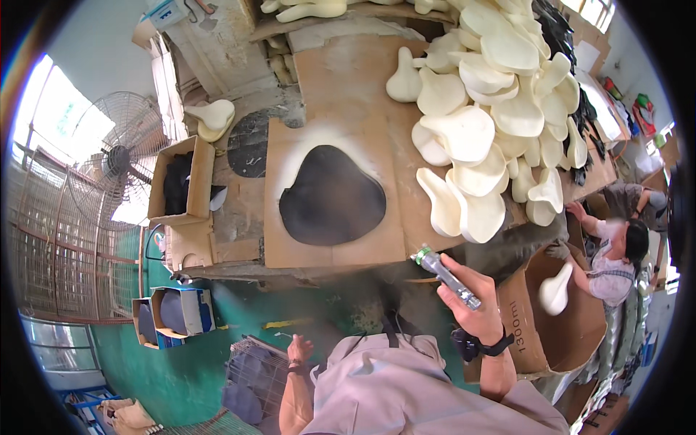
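Observation:
My right hand is wrapped round a silver spray gun with a green ring near its nozzle, held just off the table's front edge. The nozzle points toward a black saddle-cover piece, rounded and roughly triangular, which lies flat on a cardboard sheet. Whitish overspray rings the piece's far edge. Low at my left side, my left hand hangs with its fingers apart and seems to hold nothing. Beside it is a wire basket with dark pieces in it.
Cream foam saddle pads are heaped on the table's right. A cardboard box with black pieces stands at its left, near a large fan. On the right, a person works by a big carton with a pad above it.

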`<state>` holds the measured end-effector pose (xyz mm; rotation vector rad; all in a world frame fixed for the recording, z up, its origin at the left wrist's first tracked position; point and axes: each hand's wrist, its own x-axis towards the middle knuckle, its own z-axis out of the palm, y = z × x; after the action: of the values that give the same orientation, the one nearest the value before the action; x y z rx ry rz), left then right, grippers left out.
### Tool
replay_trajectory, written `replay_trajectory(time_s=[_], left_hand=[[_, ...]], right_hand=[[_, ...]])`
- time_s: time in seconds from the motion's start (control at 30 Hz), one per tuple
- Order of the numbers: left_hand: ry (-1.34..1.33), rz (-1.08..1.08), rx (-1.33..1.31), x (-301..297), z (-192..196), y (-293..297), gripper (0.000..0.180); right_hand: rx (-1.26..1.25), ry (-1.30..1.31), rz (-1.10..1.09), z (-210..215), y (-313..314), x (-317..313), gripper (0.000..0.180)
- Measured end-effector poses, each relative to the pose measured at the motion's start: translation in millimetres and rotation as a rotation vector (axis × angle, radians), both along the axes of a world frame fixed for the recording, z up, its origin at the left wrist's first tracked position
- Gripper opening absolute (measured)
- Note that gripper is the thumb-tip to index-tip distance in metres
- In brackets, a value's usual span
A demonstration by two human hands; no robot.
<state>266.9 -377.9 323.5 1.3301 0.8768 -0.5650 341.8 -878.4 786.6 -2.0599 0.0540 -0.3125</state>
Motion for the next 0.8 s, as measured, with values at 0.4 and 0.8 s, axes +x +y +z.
replay_trajectory(time_s=[0.4, 0.8], left_hand=[[0.038, -0.035, 0.162, -75.9, -5.7, 1.4, 0.061], [-0.104, -0.303, 0.160, -19.2, -21.0, -2.4, 0.039]], right_hand=[[-0.084, 0.088, 0.019, 23.6, -2.6, -7.1, 0.053], [-0.112, 0.187, 0.057, 27.3, 0.5, -17.8, 0.056]])
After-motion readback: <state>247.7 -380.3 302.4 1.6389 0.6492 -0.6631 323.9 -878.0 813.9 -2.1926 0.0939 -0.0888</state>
